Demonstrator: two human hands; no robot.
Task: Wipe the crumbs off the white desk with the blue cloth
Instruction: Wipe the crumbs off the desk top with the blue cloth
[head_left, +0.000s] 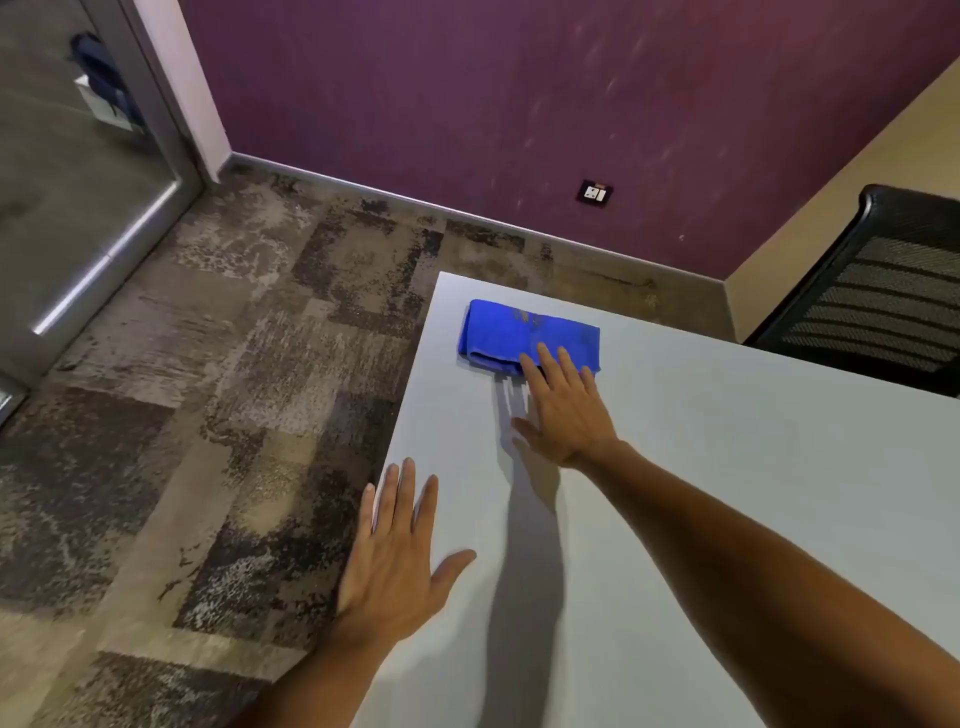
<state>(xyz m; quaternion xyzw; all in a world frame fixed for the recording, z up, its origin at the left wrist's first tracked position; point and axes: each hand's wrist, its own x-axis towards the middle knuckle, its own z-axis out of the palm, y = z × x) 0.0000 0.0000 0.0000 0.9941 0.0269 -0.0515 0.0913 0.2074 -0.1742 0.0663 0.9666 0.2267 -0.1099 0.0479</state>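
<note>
1. Left hand (395, 561): flat, fingers spread, empty, at the white desk's (727, 493) left edge.
2. Right hand (563, 410): open, fingertips on the cloth's near edge.
3. Folded blue cloth (519, 332): near far-left corner; probably soft, light; best pressed flat from above.

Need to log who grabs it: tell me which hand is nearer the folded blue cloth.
Right. The right hand reaches with its fingertips over the folded blue cloth's near edge. The left hand lies open at the white desk's left edge, well short of it.
</note>
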